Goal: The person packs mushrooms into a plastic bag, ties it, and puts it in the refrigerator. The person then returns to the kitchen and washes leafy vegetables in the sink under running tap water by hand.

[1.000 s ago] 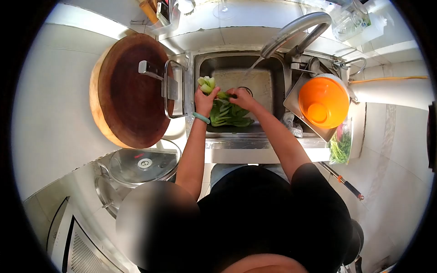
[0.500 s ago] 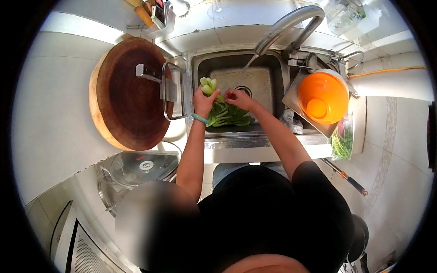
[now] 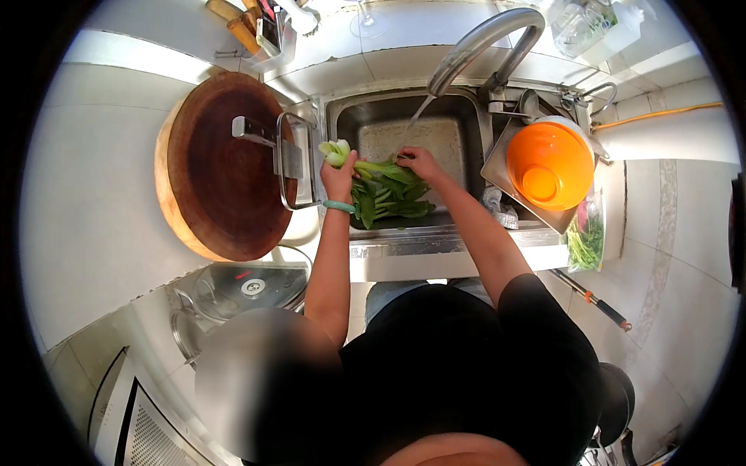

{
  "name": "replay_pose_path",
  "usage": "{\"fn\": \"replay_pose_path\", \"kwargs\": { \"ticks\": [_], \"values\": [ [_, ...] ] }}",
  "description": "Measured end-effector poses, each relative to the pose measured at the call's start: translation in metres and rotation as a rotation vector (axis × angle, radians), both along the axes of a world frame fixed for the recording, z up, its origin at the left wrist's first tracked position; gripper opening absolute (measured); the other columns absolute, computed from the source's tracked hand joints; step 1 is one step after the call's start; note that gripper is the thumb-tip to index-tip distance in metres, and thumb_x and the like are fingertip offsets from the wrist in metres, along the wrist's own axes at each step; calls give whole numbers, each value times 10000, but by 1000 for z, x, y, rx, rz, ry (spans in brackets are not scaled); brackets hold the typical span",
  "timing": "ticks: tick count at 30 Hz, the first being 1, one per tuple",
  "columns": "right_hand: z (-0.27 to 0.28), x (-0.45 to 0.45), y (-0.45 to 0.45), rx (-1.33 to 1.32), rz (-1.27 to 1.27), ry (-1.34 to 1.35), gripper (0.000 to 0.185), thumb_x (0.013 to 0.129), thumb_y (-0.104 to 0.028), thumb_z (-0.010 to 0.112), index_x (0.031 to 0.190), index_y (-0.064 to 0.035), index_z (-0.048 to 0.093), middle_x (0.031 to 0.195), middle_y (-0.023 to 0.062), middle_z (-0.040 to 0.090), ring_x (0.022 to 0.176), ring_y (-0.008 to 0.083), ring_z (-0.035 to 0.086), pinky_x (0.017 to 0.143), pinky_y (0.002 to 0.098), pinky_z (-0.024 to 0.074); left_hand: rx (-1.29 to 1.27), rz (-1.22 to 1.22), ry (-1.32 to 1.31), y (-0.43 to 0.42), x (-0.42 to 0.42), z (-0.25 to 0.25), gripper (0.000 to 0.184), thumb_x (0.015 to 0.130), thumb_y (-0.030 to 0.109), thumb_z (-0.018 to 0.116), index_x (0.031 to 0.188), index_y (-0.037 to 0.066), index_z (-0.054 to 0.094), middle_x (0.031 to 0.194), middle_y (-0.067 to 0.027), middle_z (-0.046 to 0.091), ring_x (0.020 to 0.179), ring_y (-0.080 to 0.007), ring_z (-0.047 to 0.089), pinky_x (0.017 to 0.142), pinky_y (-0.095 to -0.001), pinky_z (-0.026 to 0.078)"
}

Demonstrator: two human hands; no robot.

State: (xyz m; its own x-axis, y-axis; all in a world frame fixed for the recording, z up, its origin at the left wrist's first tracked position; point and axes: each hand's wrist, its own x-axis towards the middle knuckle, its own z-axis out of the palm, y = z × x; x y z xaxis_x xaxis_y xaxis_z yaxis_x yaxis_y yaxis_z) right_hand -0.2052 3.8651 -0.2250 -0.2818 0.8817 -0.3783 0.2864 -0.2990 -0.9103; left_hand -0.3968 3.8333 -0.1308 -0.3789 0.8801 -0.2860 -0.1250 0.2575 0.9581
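My left hand (image 3: 337, 180) is closed around the pale stems of a bok choy (image 3: 392, 194) at the left side of the metal sink (image 3: 458, 124). The white stem end sticks out above my thumb, and dark green leaves spread to the right over the basin. My right hand (image 3: 421, 163) pinches the upper leaf tip, with one leaf stretched between both hands. Behind my right fingers, a thin stream of water (image 3: 420, 113) runs from the faucet (image 3: 482, 46). The undersides of the leaves are hidden.
A round wooden chopping board (image 3: 225, 167) lies left of the sink, beside a cleaver (image 3: 255, 130) in a metal rack. On the right, an orange bowl (image 3: 549, 165) sits on a metal tray (image 3: 497, 163). A bag of greens (image 3: 586, 237) is near the counter edge.
The stem end has tipped left with my left hand. My right hand has shifted slightly right, and a leaf now stretches between my hands.
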Motion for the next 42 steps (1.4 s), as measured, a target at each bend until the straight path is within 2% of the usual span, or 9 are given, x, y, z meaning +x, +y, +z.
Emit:
{"fn": "replay_pose_path", "kwargs": {
  "ticks": [7, 16, 21, 24, 27, 30, 37, 39, 42],
  "values": [
    [6, -3, 1, -202, -40, -168, 312, 721, -278, 731, 855, -6, 657, 729, 43, 628, 634, 120, 559, 604, 282, 452, -168, 76, -80, -6, 3, 6, 264, 805, 66, 641, 1021, -21, 516, 944, -113, 578, 757, -243, 649, 545, -326, 507],
    [-20, 4, -7, -452, -481, 204, 357, 681, -290, 774, 898, -29, 663, 884, 82, 643, 792, 177, 596, 711, 342, 465, -45, 203, -330, -9, -3, 2, 288, 800, 32, 630, 1035, -34, 478, 919, -118, 579, 757, -283, 645, 532, -341, 535],
    [-67, 0, -8, -650, -814, 777, 520, 727, -212, 744, 1160, -30, 523, 1115, 108, 562, 953, 182, 529, 775, 351, 443, 48, 138, -329, -15, 5, -5, 257, 810, 44, 626, 1009, -14, 474, 929, -123, 583, 784, -268, 642, 531, -307, 531],
    [-20, -2, -12, -840, -735, 996, 685, 717, -187, 753, 1286, -66, 389, 1189, 110, 499, 962, 195, 503, 732, 356, 423, 68, 107, -321, -17, 6, -11, 265, 820, 49, 615, 1036, 11, 467, 959, -92, 560, 837, -270, 635, 554, -302, 541],
    [-81, -13, -15, -655, -675, 696, 754, 700, -168, 767, 1315, -94, 339, 1181, 109, 491, 945, 220, 513, 721, 357, 427, 67, 110, -301, -18, 9, -11, 257, 822, 48, 612, 1033, 13, 468, 944, -90, 562, 831, -268, 636, 545, -298, 533],
    [-5, -12, -13, -719, -881, 420, 640, 717, -106, 743, 1263, -75, 410, 1152, 118, 513, 953, 230, 519, 747, 355, 449, 59, 107, -276, -19, 14, -3, 240, 821, 42, 613, 1019, 14, 479, 932, -91, 566, 830, -264, 635, 531, -295, 523],
    [-5, -12, -21, -400, -944, -68, 388, 783, -99, 634, 1141, -5, 518, 990, 134, 590, 862, 256, 562, 743, 340, 456, 159, 125, -127, -17, 28, -2, 261, 783, 29, 657, 997, -16, 513, 899, -93, 606, 742, -168, 616, 566, -270, 519],
    [-13, -21, -25, -418, -546, 393, 448, 741, -67, 640, 1164, -12, 502, 946, 140, 593, 858, 272, 568, 735, 350, 454, 115, 43, -60, -21, 32, -11, 271, 765, 20, 675, 989, -13, 527, 900, -83, 618, 760, -147, 607, 606, -265, 515],
    [47, -40, -44, -26, -309, 17, 413, 721, -9, 599, 1123, -14, 504, 945, 150, 574, 893, 294, 560, 770, 356, 446, 101, -15, -80, -25, 40, -16, 299, 749, -9, 677, 1009, -15, 531, 913, -92, 631, 786, -162, 606, 669, -273, 512]
  ]
}}
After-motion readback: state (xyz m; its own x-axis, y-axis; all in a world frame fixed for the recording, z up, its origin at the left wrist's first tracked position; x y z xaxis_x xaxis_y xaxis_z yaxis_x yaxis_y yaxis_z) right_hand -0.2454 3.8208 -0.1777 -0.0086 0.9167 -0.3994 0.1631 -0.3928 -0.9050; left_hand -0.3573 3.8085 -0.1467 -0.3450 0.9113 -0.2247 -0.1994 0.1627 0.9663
